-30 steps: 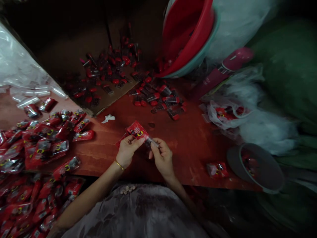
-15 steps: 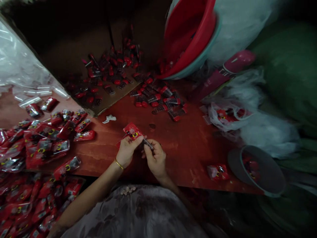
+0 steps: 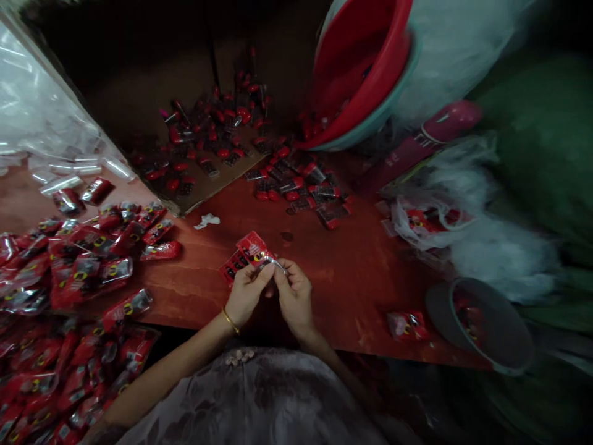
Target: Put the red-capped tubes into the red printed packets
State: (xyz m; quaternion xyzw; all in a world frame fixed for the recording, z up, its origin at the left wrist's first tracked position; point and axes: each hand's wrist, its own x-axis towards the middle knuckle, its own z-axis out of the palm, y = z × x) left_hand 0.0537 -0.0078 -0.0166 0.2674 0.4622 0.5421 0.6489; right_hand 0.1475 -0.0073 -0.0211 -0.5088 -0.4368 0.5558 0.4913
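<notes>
My left hand [image 3: 248, 293], with a gold bangle at its wrist, is closed on a red printed card [image 3: 254, 245] with yellow and black marks. A second red panel with dark shapes [image 3: 233, 267] sticks out below and left of it. My right hand [image 3: 295, 298] pinches a small shiny clear-and-dark piece [image 3: 278, 264] at the card's right edge. The thumbs nearly meet there, and the fingers hide most of that piece. Both hands are just above the front of the red-brown table [image 3: 343, 278].
Finished-looking red packets [image 3: 88, 266] are heaped at left. Small red-capped clear containers [image 3: 306, 185] lie ahead, spilling from a cardboard box [image 3: 204, 201]. A tilted red basin [image 3: 393, 62], maroon flask [image 3: 417, 145], plastic bags [image 3: 504, 247] and grey bucket [image 3: 440, 315] stand at right.
My hands have drawn closer together, the right thumb now near the left. The red card has turned, and more of the second red panel shows. The view has shifted slightly.
</notes>
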